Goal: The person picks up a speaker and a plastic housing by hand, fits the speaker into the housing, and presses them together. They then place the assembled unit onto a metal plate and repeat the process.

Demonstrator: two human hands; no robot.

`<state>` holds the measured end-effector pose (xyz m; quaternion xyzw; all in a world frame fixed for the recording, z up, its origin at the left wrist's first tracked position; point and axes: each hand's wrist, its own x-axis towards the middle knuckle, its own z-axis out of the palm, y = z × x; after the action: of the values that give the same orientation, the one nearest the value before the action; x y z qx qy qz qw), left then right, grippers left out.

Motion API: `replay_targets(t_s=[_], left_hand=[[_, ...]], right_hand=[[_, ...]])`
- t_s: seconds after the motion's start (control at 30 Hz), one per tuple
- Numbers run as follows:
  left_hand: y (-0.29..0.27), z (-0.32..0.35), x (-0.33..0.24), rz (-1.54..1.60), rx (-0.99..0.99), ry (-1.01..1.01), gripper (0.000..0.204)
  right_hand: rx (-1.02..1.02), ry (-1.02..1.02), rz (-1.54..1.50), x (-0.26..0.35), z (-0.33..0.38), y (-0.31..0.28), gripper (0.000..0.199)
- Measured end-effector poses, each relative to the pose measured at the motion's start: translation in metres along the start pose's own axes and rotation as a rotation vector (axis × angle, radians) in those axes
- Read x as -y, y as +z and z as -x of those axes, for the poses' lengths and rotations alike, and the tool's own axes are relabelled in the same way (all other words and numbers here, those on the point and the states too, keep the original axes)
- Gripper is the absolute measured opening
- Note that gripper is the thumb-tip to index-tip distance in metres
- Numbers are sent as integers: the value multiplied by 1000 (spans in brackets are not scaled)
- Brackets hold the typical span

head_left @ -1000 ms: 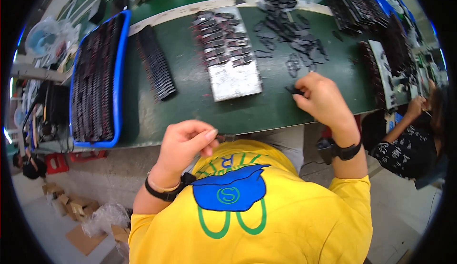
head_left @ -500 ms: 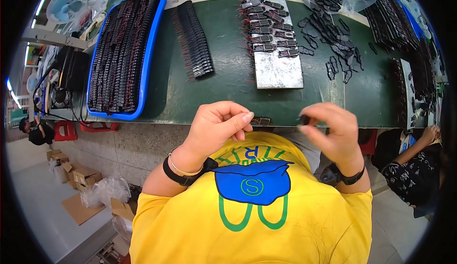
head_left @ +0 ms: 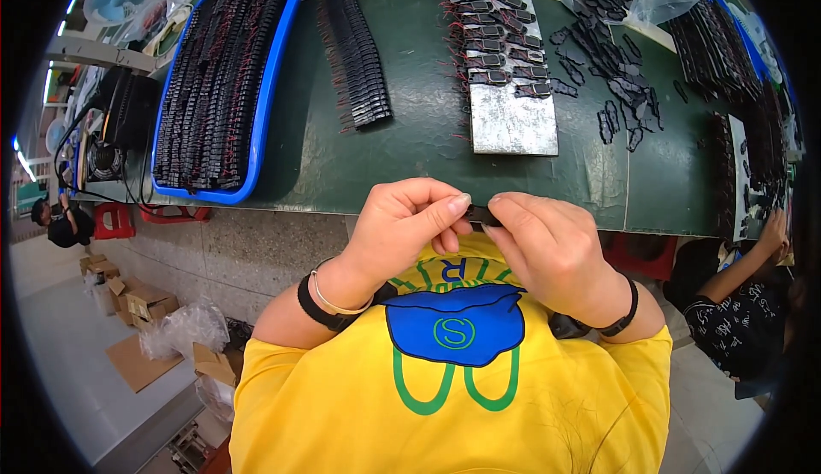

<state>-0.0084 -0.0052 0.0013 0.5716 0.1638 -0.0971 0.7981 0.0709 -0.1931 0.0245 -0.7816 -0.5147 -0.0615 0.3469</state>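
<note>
My left hand [head_left: 409, 217] and right hand [head_left: 547, 239] meet just before the green table [head_left: 410, 153], each thumb and fingertips pinched closed on one small black part [head_left: 481, 215] held between them. Beyond lies a silver plate [head_left: 515, 128] bearing wired black pieces [head_left: 487, 61] — loose black bits [head_left: 629, 91] scatter to its right, a filled blue tray [head_left: 258, 162] sits left.
</note>
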Motion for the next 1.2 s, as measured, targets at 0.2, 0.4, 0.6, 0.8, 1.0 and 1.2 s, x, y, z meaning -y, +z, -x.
replay_targets(t_s=[0.2, 0.4, 0.6, 0.8, 1.0, 1.2], left_hand=[[0, 0, 2, 63, 27, -10, 16], [3, 0, 1, 42, 18, -1, 15], [4, 1, 2, 59, 6, -4, 15], [6, 1, 2, 52, 1, 6, 15], [9, 2, 0, 25, -11, 23, 14], [10, 5, 2, 17, 6, 61, 14]], right_hand=[[-22, -56, 65, -2, 1, 2, 28], [-32, -63, 86, -1, 3, 4, 29], [-8, -48, 94, 0, 3, 4, 27], [-24, -49, 89, -1, 4, 4, 27], [-67, -33, 70, 0, 6, 8, 28], [-66, -19, 45, 0, 7, 9, 29]])
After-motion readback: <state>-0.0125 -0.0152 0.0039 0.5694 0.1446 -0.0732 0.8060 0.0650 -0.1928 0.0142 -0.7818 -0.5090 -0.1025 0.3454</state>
